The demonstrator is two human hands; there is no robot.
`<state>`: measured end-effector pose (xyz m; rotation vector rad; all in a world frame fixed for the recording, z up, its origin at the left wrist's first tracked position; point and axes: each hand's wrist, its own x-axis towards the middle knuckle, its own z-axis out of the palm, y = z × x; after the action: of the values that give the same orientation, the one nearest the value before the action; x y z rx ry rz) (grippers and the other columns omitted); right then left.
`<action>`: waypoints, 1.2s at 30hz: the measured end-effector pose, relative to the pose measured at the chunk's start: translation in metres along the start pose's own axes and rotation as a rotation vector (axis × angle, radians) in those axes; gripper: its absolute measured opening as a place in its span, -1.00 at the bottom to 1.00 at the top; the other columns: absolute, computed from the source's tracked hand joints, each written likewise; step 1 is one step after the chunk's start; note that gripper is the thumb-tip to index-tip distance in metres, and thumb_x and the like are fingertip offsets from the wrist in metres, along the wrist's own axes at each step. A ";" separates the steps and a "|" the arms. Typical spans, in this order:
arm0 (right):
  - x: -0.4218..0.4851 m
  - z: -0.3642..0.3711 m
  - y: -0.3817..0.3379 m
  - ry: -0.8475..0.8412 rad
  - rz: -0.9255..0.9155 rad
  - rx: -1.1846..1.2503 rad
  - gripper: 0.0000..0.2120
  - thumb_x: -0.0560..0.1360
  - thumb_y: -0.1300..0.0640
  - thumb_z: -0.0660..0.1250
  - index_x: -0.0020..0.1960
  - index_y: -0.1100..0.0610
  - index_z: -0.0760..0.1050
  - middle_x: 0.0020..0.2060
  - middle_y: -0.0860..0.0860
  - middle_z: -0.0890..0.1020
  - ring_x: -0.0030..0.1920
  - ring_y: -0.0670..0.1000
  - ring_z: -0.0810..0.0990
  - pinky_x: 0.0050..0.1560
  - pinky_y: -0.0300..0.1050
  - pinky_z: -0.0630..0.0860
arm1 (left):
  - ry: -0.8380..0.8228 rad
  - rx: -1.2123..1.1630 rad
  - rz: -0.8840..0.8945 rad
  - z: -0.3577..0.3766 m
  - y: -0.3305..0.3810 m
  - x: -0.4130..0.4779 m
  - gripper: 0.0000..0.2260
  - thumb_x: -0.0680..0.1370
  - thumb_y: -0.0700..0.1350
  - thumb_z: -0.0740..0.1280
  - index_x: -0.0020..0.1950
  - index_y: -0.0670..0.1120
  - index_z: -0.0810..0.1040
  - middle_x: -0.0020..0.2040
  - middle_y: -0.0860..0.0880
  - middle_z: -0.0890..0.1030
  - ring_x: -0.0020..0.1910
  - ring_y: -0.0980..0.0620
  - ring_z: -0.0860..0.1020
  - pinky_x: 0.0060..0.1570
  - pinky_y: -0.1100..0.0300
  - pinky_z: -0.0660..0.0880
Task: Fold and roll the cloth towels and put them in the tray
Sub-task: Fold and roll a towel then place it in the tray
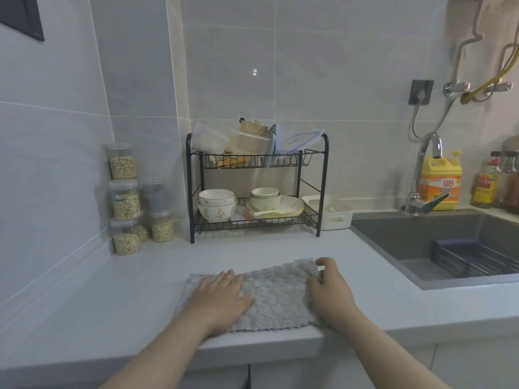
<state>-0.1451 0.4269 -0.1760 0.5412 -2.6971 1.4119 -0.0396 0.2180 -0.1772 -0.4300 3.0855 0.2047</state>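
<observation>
**Towel flat, first fold abt to start**

The grey towel lies spread on the counter, at the near edge, right in front of me. My left hand lies flat on its left part, fingers straight, pinning it down. My right hand is at the right end, fingers curled over the far right corner w/ thumb on top, so it looks like I've got that edge pinched.

Step, I reckon: still smoothing/folding, no roll yet. Next move prob needs the right end lifted and brought over to the left end, corners matched, left hand clear of the way.

The white tray sits far right, just beside the dish rack, btw it and the sink, well apart from the towel.
</observation>
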 end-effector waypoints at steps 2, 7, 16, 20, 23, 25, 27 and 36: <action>-0.002 -0.004 -0.005 -0.031 0.011 0.031 -0.64 0.58 0.15 0.15 0.35 0.00 0.21 -0.17 -0.03 0.55 -0.23 0.06 0.60 -0.15 -0.02 0.54 | 0.030 -0.033 -0.002 0.001 0.000 0.000 -0.41 0.60 0.27 -0.12 0.57 0.07 -0.12 0.58 0.03 -0.14 0.55 0.08 -0.15 0.51 0.04 -0.21; 0.017 -0.024 -0.031 -0.182 0.137 0.103 -0.53 0.55 0.23 0.18 0.43 0.05 0.20 -0.16 0.07 0.53 -0.32 0.04 0.53 -0.40 -0.17 0.43 | 0.323 -0.723 -0.096 -0.013 -0.009 -0.010 -0.61 0.59 0.08 0.20 0.42 0.08 0.38 0.48 -0.01 0.33 0.45 -0.01 0.29 0.44 0.01 0.21; 0.048 -0.057 -0.062 -0.113 0.082 -0.247 -0.61 0.53 0.14 0.19 0.36 0.11 0.34 -0.04 0.11 0.55 -0.19 0.11 0.51 -0.40 -0.18 0.36 | 0.182 -0.400 -0.019 -0.009 -0.058 -0.028 -0.65 0.58 0.13 0.19 0.34 0.14 0.48 0.33 0.14 0.48 0.31 0.11 0.43 0.28 0.17 0.36; 0.043 -0.033 -0.101 -0.125 -0.020 -0.247 -0.60 0.50 0.14 0.23 0.33 0.08 0.36 0.04 0.05 0.48 -0.24 0.01 0.51 -0.33 -0.19 0.45 | 0.173 -0.357 0.011 -0.014 -0.061 -0.026 -0.65 0.55 0.12 0.23 0.32 0.12 0.51 0.29 0.13 0.50 0.26 0.10 0.45 0.21 0.23 0.35; 0.038 0.001 -0.124 -0.175 -0.097 -0.310 -0.61 0.51 0.05 0.24 0.32 0.07 0.35 0.02 0.07 0.55 -0.13 0.09 0.56 -0.25 -0.17 0.51 | 0.157 -0.340 0.018 -0.015 -0.063 -0.026 -0.65 0.56 0.09 0.24 0.34 0.12 0.49 0.35 0.09 0.45 0.32 0.09 0.40 0.24 0.25 0.28; 0.035 0.024 -0.137 -0.243 -0.133 -0.349 -0.57 0.52 0.07 0.24 0.36 0.11 0.31 0.02 0.08 0.55 -0.10 0.05 0.49 -0.28 -0.19 0.43 | 0.161 -0.347 0.031 -0.016 -0.062 -0.027 -0.66 0.57 0.06 0.23 0.35 0.11 0.48 0.36 0.06 0.45 0.34 0.07 0.38 0.24 0.26 0.26; 0.030 0.046 -0.146 -0.309 -0.137 -0.362 -0.55 0.52 0.11 0.24 0.38 0.15 0.28 -0.01 0.09 0.51 -0.09 0.06 0.46 -0.18 -0.17 0.38 | 0.156 -0.359 0.032 -0.016 -0.063 -0.028 -0.67 0.58 0.04 0.21 0.33 0.11 0.50 0.34 0.03 0.47 0.34 0.05 0.38 0.26 0.24 0.26; 0.009 0.095 -0.143 -0.477 -0.018 -0.293 -0.55 0.52 0.14 0.25 0.38 0.17 0.27 -0.12 0.08 0.49 -0.31 0.04 0.51 -0.45 -0.25 0.42 | 0.184 -0.340 0.040 -0.009 -0.073 -0.021 -0.67 0.50 0.18 0.16 0.07 0.06 0.58 0.03 0.05 0.59 0.06 0.02 0.53 0.08 0.04 0.47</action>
<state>-0.0957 0.2732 -0.1171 0.9752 -3.1680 0.9461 0.0005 0.1530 -0.1771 -0.4155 3.2441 0.7374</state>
